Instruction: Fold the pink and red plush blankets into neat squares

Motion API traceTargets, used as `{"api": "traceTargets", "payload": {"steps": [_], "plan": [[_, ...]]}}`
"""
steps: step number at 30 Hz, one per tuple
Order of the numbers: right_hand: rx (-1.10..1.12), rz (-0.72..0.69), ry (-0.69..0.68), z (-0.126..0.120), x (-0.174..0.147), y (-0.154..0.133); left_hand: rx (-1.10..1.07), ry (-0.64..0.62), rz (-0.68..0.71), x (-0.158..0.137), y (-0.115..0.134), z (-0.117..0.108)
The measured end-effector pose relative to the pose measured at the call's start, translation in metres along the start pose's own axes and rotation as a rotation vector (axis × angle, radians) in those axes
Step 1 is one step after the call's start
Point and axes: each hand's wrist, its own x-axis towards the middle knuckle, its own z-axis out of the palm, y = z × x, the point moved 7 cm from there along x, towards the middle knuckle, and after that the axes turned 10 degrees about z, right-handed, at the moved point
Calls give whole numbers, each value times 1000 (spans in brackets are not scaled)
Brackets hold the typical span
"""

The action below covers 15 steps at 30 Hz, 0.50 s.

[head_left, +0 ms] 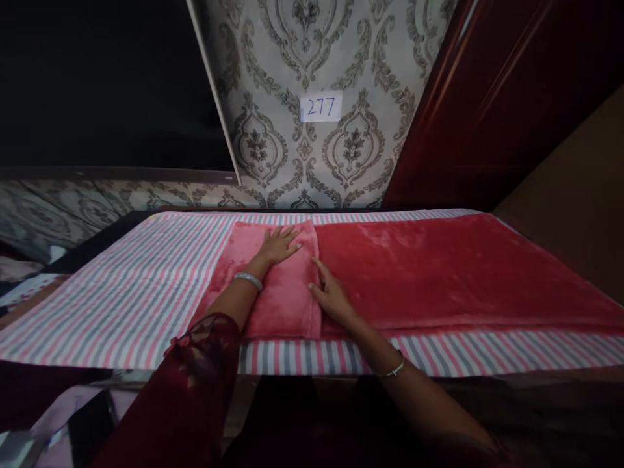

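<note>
A red plush blanket (439, 273) lies spread over a striped cloth (127, 286), its left end folded over into a lighter pink flap (287, 305). My left hand (280, 246) rests flat on the upper part of this flap, fingers spread. At the flap's right edge is my right hand (331, 294), its thumb and forefinger apart and touching near the edge. Nothing shows between the fingers of either hand. The blanket's long near edge runs along the front of the striped cloth.
Behind the table, a paper marked 277 (320, 106) is on the patterned wall (273, 130). A large dark screen (107, 84) stands at the left, a dark red wooden panel (487, 97) at the right. Below the table's left front lies a dark phone-like object (90, 426).
</note>
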Motion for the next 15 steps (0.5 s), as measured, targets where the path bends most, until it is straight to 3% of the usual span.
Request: {"api": "traceTargets", "payload": {"steps": [4, 7, 11, 15], "plan": [[33, -63, -56, -6, -9, -3, -42, -30, -2, -5, 2, -7], [-46, -139, -46, -16, -28, -6, -81, -5, 71, -32, 13, -16], [-135, -238, 65, -35, -63, -13, -200, 211, 320, -112, 46, -35], [-165, -237, 48, -36, -88, -25, -296, 264, 432, -192, 72, -41]]}}
